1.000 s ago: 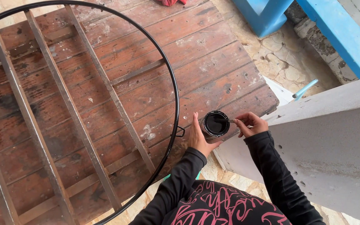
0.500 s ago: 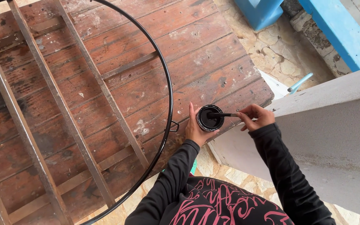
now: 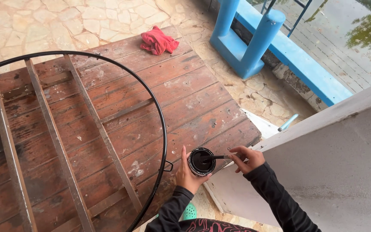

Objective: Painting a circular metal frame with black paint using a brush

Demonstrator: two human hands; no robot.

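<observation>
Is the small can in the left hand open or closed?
Open: the can has no lid, black paint shows inside, and a stick dips in.

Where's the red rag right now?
In the head view, the red rag lies crumpled at the far edge of the wooden table, beyond the round black frame, left of the blue post.

- The small can [image 3: 201, 161] in my left hand [image 3: 188, 175] is black inside and out, and the brush handle [image 3: 218, 157] in my right hand [image 3: 247, 159] is dark too.
- Left of the can, the round metal frame [image 3: 163, 124] has a black rim and rusty grey-brown bars.
- Under the frame, the wooden platform [image 3: 194, 99] is reddish brown with pale flecks and dark stains.
- Far beyond the can lies a red cloth [image 3: 157, 41].
- Right of the cloth, the post [image 3: 254, 41] is bright blue.
- My sleeves [image 3: 275, 197] are black.
</observation>
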